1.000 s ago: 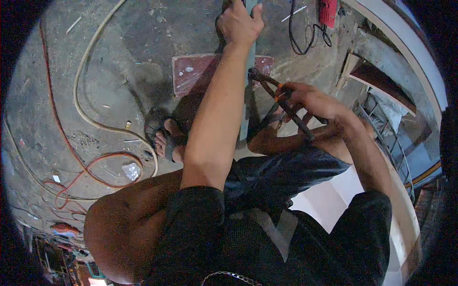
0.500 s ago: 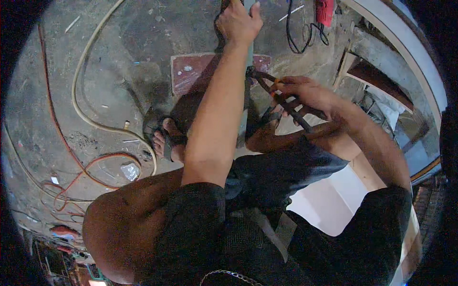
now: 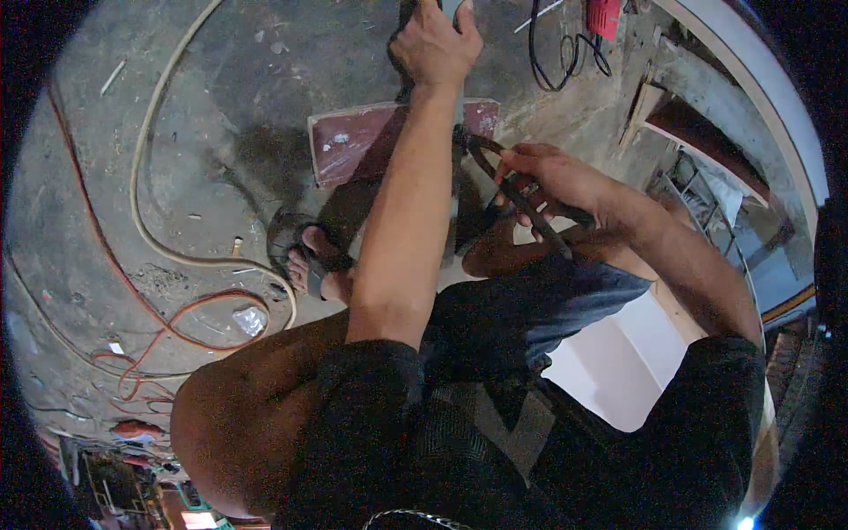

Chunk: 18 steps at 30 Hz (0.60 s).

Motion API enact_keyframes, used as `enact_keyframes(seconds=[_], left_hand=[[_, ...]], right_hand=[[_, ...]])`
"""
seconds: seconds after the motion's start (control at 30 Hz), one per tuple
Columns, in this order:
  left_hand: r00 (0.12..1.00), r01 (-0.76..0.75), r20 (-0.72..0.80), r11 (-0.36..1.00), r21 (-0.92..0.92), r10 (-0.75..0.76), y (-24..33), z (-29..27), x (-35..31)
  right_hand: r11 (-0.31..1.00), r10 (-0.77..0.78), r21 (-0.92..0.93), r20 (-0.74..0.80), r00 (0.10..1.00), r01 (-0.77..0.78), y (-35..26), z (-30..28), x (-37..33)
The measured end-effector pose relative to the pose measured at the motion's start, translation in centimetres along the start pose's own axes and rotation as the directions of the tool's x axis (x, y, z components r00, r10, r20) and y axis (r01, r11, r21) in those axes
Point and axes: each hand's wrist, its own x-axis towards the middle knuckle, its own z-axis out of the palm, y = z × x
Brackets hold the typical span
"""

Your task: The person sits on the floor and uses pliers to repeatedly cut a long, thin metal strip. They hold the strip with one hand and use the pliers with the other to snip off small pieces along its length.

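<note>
At the top, my left hand (image 3: 439, 49) is closed round a long, narrow greyish bar (image 3: 455, 11), which runs toward me partly hidden behind my forearm. My right hand (image 3: 561, 181) grips dark pincers (image 3: 483, 157) by their long handles. The pincers' jaws meet the bar just right of my left forearm; what exactly lies between them is too dark to tell. Underneath is a reddish-brown board (image 3: 353, 146) with pale paint marks, flat on the concrete floor.
A beige hose (image 3: 139, 168) and an orange hose (image 3: 97, 212) loop across the floor at left. A red power tool (image 3: 603, 18) with a black cord lies at the top right. Wooden frame pieces (image 3: 654, 106) stand at right. My sandalled foot (image 3: 309, 263) is near the board.
The view has shifted slightly. My right fingers have moved round the pincers' handles, and the pincers have tilted a little. My left hand still holds the bar.
</note>
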Motion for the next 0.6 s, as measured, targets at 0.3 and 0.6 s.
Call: enact_keyframes(seconds=[0.3,0.6], left_hand=[[0.995,0.088,0.045,0.994,0.059,-0.091,0.4,-0.2,0.0],[0.993,0.092,0.07,0.994,0.06,-0.096,1.0,-0.4,0.2]], right_hand=[[0.994,0.099,0.042,0.072,0.992,-0.102,-0.6,0.3,0.7],[1.0,0.011,-0.019,-0.18,0.984,-0.015,1.0,2.7,0.7]])
